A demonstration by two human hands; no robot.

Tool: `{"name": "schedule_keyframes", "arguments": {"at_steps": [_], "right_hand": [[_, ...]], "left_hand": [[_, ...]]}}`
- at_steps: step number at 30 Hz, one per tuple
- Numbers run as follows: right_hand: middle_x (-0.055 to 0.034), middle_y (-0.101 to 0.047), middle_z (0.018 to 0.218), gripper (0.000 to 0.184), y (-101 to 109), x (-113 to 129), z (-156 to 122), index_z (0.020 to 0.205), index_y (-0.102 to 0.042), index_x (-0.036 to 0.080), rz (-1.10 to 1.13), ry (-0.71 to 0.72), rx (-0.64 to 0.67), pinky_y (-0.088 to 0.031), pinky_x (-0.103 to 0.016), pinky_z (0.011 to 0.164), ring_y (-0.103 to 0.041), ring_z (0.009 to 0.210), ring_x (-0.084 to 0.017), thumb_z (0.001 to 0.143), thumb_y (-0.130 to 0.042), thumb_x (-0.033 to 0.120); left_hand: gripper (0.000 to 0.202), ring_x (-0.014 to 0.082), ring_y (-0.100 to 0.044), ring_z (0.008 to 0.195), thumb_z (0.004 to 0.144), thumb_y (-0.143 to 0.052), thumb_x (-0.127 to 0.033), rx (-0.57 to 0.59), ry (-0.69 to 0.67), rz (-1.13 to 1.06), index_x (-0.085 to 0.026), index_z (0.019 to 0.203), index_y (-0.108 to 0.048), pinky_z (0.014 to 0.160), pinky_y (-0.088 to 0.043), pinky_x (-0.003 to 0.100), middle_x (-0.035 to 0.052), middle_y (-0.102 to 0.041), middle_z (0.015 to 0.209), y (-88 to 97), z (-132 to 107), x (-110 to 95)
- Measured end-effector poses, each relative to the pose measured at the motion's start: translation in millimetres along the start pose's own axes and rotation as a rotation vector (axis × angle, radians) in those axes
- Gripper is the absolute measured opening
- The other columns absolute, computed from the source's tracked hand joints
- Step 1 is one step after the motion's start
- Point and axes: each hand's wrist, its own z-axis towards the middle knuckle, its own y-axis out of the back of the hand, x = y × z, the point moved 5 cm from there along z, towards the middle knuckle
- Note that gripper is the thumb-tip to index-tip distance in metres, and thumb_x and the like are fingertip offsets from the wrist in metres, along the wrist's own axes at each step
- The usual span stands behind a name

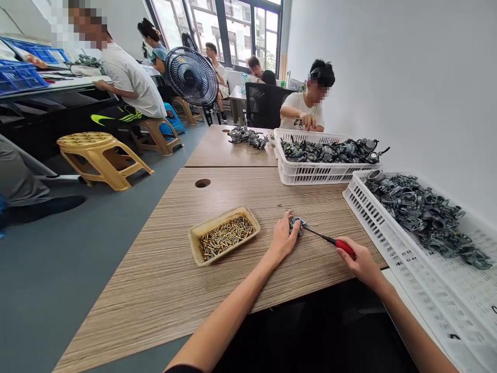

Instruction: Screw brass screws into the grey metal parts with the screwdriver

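My left hand (284, 237) is closed around a small grey metal part (295, 224), which looks like a carburetor body, and holds it against the wooden table (217, 295). My right hand (361, 261) grips the red handle of a screwdriver (324, 237). Its long dark shaft points left, and the tip meets the metal part; the exact contact spot is too small to make out. A few small brass pieces (288, 206) lie just beyond my left fingers. To the left stands a cream tray (195, 247) full of small brass and silver pieces.
A white basket (373, 228) heaped with grey metal parts stands at right; another white basket (289, 173) of carburetors is at the back. More carburetors (248, 137) lie on the far table. Across from me sits a co-worker (306, 103). A fan (192, 76) and stools (103, 155) stand left.
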Motion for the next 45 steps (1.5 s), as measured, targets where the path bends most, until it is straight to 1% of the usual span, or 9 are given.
{"name": "schedule_keyframes", "arguments": {"at_steps": [3,5,14,19,23,26,32,39,45], "right_hand": [[-0.006,-0.078,0.102,0.028,-1.1,1.2,0.1,0.117,-0.065,0.024,0.002,0.008,-0.009,-0.058,-0.033,0.078,-0.074,0.088,-0.024,0.101,-0.052,0.042],[-0.0066,-0.078,0.105,0.029,-1.8,0.1,-0.2,0.119,-0.066,0.024,-0.007,0.011,-0.013,-0.059,-0.034,0.08,-0.075,0.091,-0.025,0.101,-0.052,0.042],[-0.0098,-0.077,0.121,0.034,-2.7,-4.3,-2.0,0.127,-0.068,0.023,-0.044,0.048,-0.02,-0.061,-0.041,0.094,-0.074,0.109,-0.027,0.101,-0.053,0.039],[-0.0104,-0.075,0.128,0.035,-1.2,-4.5,-7.0,0.129,-0.067,0.022,-0.085,0.075,-0.016,-0.06,-0.043,0.099,-0.072,0.118,-0.028,0.102,-0.053,0.038],[-0.009,-0.076,0.125,0.033,1.0,-0.5,-13.9,0.129,-0.068,0.024,-0.139,0.085,-0.025,-0.063,-0.04,0.093,-0.074,0.113,-0.027,0.102,-0.053,0.037],[-0.0076,-0.078,0.122,0.032,0.9,3.4,-20.2,0.128,-0.068,0.025,-0.186,0.089,-0.038,-0.064,-0.038,0.087,-0.076,0.107,-0.027,0.103,-0.052,0.036],[-0.0053,-0.078,0.12,0.031,-7.3,2.4,-31.6,0.128,-0.067,0.028,-0.226,0.092,-0.086,-0.066,-0.036,0.08,-0.078,0.103,-0.027,0.103,-0.051,0.036],[-0.0056,-0.079,0.118,0.031,-15.2,-9.6,-37.3,0.126,-0.067,0.027,-0.162,0.036,-0.086,-0.065,-0.036,0.081,-0.078,0.101,-0.027,0.102,-0.051,0.038],[-0.0048,-0.08,0.106,0.029,-16.0,-19.0,-32.9,0.122,-0.066,0.026,-0.038,-0.032,-0.013,-0.062,-0.035,0.08,-0.077,0.091,-0.025,0.101,-0.051,0.04]], "left_hand": [[0.04,0.0317,-0.059,0.117,0.104,-0.039,-0.048,-0.041,0.068,0.11,-0.021,0.125,-0.061,0.103,-0.043,0.052,0.0126,-0.071,0.125,2.9,1.0,4.4],[0.039,0.0324,-0.058,0.117,0.104,-0.041,-0.05,-0.037,0.072,0.152,-0.022,0.116,-0.065,0.103,-0.042,0.053,0.0122,-0.071,0.125,3.5,1.2,5.3],[0.033,0.0297,-0.062,0.106,0.098,-0.055,-0.05,-0.032,0.114,0.121,-0.021,0.104,-0.068,0.098,-0.045,0.049,0.0093,-0.074,0.104,4.7,7.1,11.9],[0.027,0.0289,-0.065,0.103,0.094,-0.061,-0.046,0.005,0.112,0.087,-0.021,0.104,-0.064,0.097,-0.047,0.049,0.0079,-0.074,0.104,6.3,7.2,8.4],[0.027,0.0255,-0.067,0.098,0.093,-0.061,-0.043,0.032,0.052,0.011,-0.022,0.108,-0.055,0.093,-0.05,0.044,0.007,-0.071,0.103,3.6,3.4,2.7],[0.03,0.0245,-0.066,0.1,0.092,-0.062,-0.042,0.012,0.021,-0.013,-0.022,0.111,-0.051,0.092,-0.052,0.041,0.0077,-0.068,0.104,1.1,-0.8,-0.4],[0.037,0.029,-0.063,0.11,0.091,-0.064,-0.04,-0.047,-0.065,0.069,-0.021,0.118,-0.047,0.098,-0.052,0.047,0.0109,-0.066,0.109,0.4,-6.8,-9.2],[0.043,0.0265,-0.063,0.103,0.083,-0.071,-0.04,-0.036,-0.077,0.053,-0.023,0.112,-0.045,0.094,-0.053,0.044,0.0074,-0.063,0.106,4.3,-6.1,-14.4],[0.049,0.0259,-0.063,0.097,0.078,-0.074,-0.043,-0.004,-0.054,0.052,-0.024,0.109,-0.041,0.09,-0.053,0.044,0.0056,-0.063,0.101,2.7,-4.9,-12.6]]}}
